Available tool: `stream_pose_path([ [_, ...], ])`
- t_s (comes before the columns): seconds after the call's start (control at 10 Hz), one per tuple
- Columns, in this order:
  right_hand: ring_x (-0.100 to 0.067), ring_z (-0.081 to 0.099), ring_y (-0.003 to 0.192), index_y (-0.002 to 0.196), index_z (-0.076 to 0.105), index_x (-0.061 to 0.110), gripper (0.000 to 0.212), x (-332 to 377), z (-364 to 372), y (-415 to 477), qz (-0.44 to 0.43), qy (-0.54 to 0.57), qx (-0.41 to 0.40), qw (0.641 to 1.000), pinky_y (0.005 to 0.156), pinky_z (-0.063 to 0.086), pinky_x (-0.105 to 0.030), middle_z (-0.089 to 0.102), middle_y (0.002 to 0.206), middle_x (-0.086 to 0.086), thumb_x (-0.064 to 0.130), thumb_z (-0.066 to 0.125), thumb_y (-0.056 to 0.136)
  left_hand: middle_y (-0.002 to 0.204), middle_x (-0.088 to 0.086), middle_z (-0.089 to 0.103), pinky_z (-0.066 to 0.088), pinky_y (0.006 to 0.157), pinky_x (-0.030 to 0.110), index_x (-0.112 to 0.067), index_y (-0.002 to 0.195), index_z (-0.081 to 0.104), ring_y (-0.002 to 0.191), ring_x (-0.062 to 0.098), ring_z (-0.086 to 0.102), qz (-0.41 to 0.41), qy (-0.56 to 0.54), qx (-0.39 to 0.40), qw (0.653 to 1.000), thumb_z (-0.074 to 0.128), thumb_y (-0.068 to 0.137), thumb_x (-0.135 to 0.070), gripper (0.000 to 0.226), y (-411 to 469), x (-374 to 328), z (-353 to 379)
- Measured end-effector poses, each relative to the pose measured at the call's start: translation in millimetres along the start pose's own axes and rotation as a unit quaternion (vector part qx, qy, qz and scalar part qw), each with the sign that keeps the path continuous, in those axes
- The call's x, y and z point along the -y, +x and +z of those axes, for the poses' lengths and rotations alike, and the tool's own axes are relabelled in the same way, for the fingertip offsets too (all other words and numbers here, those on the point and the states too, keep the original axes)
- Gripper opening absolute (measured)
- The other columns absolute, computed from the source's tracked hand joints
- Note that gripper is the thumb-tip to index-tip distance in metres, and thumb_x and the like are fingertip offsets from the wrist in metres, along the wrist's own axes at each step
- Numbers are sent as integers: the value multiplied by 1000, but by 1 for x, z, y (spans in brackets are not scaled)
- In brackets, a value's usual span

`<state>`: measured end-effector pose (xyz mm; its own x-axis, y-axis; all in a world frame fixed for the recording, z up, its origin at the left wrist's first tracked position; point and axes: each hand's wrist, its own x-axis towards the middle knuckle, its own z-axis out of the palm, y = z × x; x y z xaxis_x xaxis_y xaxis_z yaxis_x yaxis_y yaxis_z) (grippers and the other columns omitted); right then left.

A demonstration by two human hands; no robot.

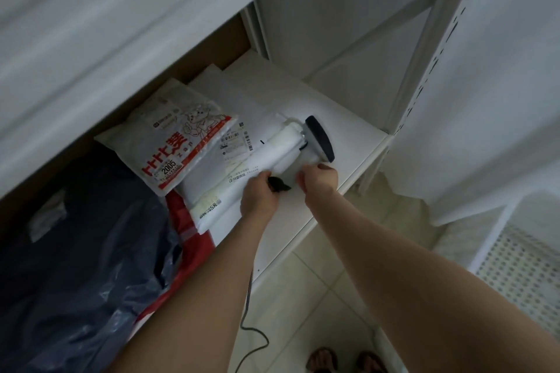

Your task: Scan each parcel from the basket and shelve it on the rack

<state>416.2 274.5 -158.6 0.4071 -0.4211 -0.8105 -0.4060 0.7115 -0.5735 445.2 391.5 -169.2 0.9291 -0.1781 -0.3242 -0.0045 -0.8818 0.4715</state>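
Both hands are in at the near edge of the white shelf board (342, 130) of the white metal rack (424, 70). They meet on the white handheld scanner with the dark head (315, 142).

The left hand (259, 194) is clenched, pinching a small black part at the scanner's near end. I take that for the foot of the handle, since the thin dark cable (251, 312) trails down to the floor from under that forearm. The right hand (319, 180) has its fingers curled in just beside it, thumb up by the neck, apparently gripping the white handle, though the blur hides the exact hold.

The scanner sits low over the flat white plastic parcel (206, 182), which lies on the shelf with its printed shipping label (239, 145) face up. That suits a scan, because the barcodes are open to the head and there's a bright patch on the shelf right by it.

To the left, a white plastic mailer with red lettering and a cartoon (181, 145) lies partly over the parcel. Nearer and further left slump a red plastic bag (185, 239) and a big dark plastic bag (91, 251).

The white perforated basket (515, 266) stands well apart at the near right. This looks like the scan step, with the parcel already at its place on the rack.
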Motion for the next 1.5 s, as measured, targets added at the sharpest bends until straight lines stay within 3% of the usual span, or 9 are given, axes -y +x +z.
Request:
stream_pose_path([
  [0.1, -18, 50, 59, 110, 58, 10, 19, -1, 0, -11, 14, -11, 2, 1000, 51, 42, -24, 58, 83, -11, 10, 54, 92, 136, 8, 52, 43, 103, 43, -16, 139, 44, 125, 26, 49, -12, -9, 20, 1000, 57, 90, -8, 51, -8, -1, -1],
  [0.2, -18, 50, 61, 86, 55, 7, 7, -1, -5, -19, 23, -22, 11, 999, 61, 47, -27, 54, 76, -9, 5, 52, 92, 144, 8, 44, 39, 107, 42, -14, 145, 35, 131, 25, 43, -35, -13, 40, 999, 56, 92, -8, 58, -16, -3, -6],
  [0.6, -23, 54, 82, 80, 53, 13, 17, -9, -11, -37, 8, -51, 45, 998, 94, 52, -41, 55, 87, -9, 0, 52, 91, 144, 13, 41, 41, 105, 42, -14, 149, 27, 130, 29, 44, -41, -6, 101, 994, 54, 94, -14, 61, -31, -7, -11],
  [0.8, -13, 45, 72, 104, 53, 11, 14, -6, -21, -51, 12, -94, 64, 993, 97, 50, -40, 51, 86, -3, 9, 60, 92, 146, 14, 38, 39, 107, 41, -12, 149, 25, 131, 29, 42, -46, -11, 101, 994, 55, 94, -13, 63, -36, -11, -17],
  [1.0, -15, 44, 76, 118, 52, 8, 25, -7, -26, -62, 15, -105, 61, 993, 96, 48, -39, 51, 108, -10, 7, 57, 93, 146, 14, 38, 42, 105, 40, -12, 149, 27, 131, 29, 42, -43, -19, 98, 994, 58, 92, -15, 65, -42, -18, -27],
  [1.1, -15, 43, 78, 113, 46, 18, 28, -8, -30, -71, 22, -114, 68, 991, 89, 47, -35, 47, 105, -8, 6, 59, 92, 146, 15, 39, 41, 106, 38, -11, 149, 27, 132, 29, 42, -43, -13, 100, 994, 58, 92, -13, 64, -50, -18, -33],
  [1.2, -24, 48, 109, 132, 48, 8, 41, -6, -33, -82, 9, -111, 65, 992, 102, 42, -37, 49, 121, -10, 6, 59, 92, 146, 15, 39, 39, 106, 35, -10, 148, 28, 133, 28, 41, -41, -9, 103, 994, 57, 92, -13, 64, -59, -22, -44],
  [1.3, -28, 43, 131, 150, 33, 7, 61, 2, -36, -104, -11, -127, 49, 991, 108, 38, -37, 43, 146, -14, 6, 58, 94, 146, 15, 38, 38, 104, 33, -10, 148, 28, 132, 28, 41, -38, -10, 109, 993, 58, 92, -13, 64, -71, -32, -60],
  [1.5, -24, 51, 108, 147, 39, 6, 58, 17, -43, -163, -53, -160, 55, 984, 70, 41, -22, 49, 141, -13, 8, 60, 93, 144, 15, 40, 40, 99, 33, -12, 147, 30, 128, 29, 44, -22, -21, 104, 994, 57, 93, -15, 60, -105, -52, -95],
])
